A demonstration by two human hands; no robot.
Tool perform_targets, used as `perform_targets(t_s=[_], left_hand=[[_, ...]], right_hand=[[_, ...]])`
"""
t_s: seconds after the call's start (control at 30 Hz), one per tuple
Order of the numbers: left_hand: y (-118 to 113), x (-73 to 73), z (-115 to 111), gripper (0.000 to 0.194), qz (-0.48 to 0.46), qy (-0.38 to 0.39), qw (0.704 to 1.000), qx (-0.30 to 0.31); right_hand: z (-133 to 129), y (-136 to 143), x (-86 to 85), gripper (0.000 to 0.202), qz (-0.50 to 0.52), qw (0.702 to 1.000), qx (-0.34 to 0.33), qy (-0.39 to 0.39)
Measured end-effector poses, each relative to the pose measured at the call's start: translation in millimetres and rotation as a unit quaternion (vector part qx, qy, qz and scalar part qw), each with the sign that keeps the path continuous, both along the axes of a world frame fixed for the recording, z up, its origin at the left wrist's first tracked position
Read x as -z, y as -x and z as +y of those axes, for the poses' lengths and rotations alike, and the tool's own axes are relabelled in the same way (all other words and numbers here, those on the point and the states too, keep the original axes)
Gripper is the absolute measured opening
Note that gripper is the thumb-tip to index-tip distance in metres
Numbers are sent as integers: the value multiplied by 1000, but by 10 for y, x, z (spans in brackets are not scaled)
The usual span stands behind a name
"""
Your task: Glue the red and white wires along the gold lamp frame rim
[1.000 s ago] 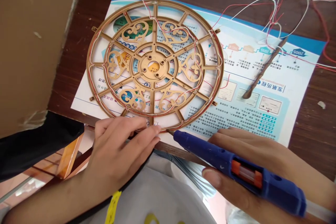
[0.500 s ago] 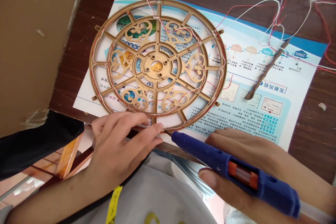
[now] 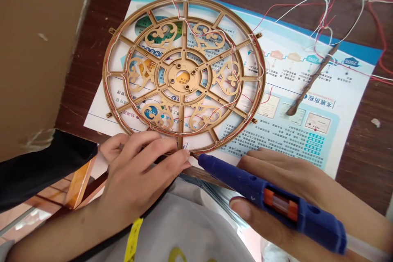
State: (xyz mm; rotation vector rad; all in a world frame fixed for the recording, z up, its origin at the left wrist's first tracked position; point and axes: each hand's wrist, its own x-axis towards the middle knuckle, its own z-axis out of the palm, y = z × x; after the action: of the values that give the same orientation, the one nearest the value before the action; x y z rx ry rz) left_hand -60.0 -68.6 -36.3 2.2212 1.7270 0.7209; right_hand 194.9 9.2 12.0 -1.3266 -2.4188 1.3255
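Note:
A round gold openwork frame (image 3: 183, 77) lies on a printed sheet, with thin red and white wires (image 3: 233, 49) running along its rings. My left hand (image 3: 144, 163) rests at the frame's near rim, fingers bent and bunched over the edge; its fingertips hold the rim. In my right hand (image 3: 285, 188) is a blue pen-shaped tool (image 3: 236, 176) with an orange-ended insert and a pale cord. The tool's thin tip is at the near rim, close beside my left fingertips.
The printed sheet (image 3: 353, 90) covers part of the dark table (image 3: 371, 147). A brown stick (image 3: 310, 82) and tangled wires (image 3: 325, 20) lie at the right. A cardboard box (image 3: 37, 49) stands at the left, above black cloth (image 3: 46, 163).
The tool's tip and my right hand have shifted slightly left. My left hand's fingers have drawn closer together at the rim. The frame and sheet appear slightly higher in view.

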Motion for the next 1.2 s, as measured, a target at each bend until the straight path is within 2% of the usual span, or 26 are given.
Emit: perform_targets(t_s=[0.1,0.27,0.4,0.57,0.83,0.93,1.1,1.2], left_hand=[[3,4,-7,11,26,2,1000,9],[24,15,10,12,17,-8,1000,21],[29,-7,29,12,16,-2,999,29],[44,-56,63,15,56,-12,997,54],[215,-2,62,24,105,-8,987,124],[220,2,56,25,102,-7,988,118],[124,-33,59,15,66,5,994,85],[91,-46,72,12,41,12,996,76]], right_hand=[[-17,-37,34,36,52,999,-16,8],[-38,-77,68,36,54,998,-15,14],[-80,-43,5,44,23,999,0,27],[-146,2,-71,47,-19,998,32,46],[-39,-69,69,39,40,999,-14,16],[-63,-70,33,41,26,999,-11,18],[-181,-25,-113,54,-51,997,41,37],[-208,-24,-139,55,-66,997,41,27]])
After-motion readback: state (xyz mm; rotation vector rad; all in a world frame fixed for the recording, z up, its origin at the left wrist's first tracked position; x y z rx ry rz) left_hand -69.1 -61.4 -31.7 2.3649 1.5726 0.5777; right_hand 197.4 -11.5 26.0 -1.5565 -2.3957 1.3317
